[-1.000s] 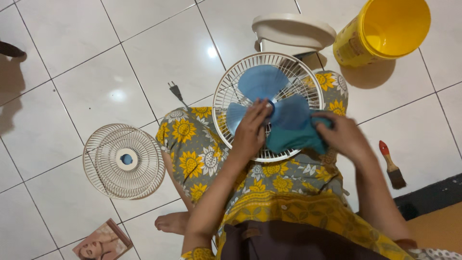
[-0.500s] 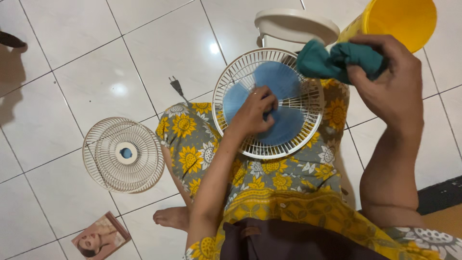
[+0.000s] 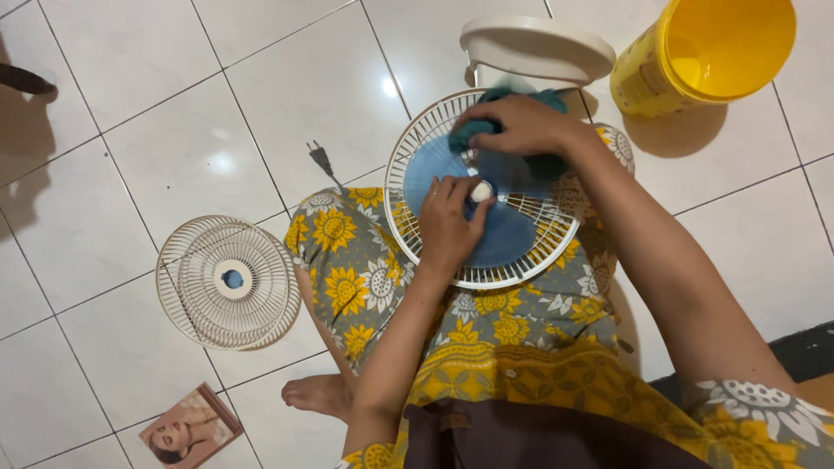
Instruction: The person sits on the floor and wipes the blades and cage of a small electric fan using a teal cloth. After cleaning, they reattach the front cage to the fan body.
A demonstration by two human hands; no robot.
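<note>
The left hand [image 3: 449, 224] lies on the blue fan blades [image 3: 486, 217], its fingers curled round the small white hub cap [image 3: 479, 191] at the centre. The fan [image 3: 408, 187], its rear grille a white wire ring, rests tilted on the person's lap, over a sunflower-print cloth [image 3: 347, 269]. Just beyond, the right hand [image 3: 512, 126] clutches a teal rag [image 3: 473, 130] and presses it on the upper blade near the grille's far rim. Nearest the person, a booklet [image 3: 187, 428] lies on the tiles by a bare foot [image 3: 314, 395]. The loose front grille [image 3: 230, 280] lies flat on the floor to the left, well apart from the fan. A black plug [image 3: 320, 161] lies between them, farther off. The fan's white base [image 3: 537, 48] stands beyond the grille, and a yellow bucket [image 3: 704, 52] stands to its right.
</note>
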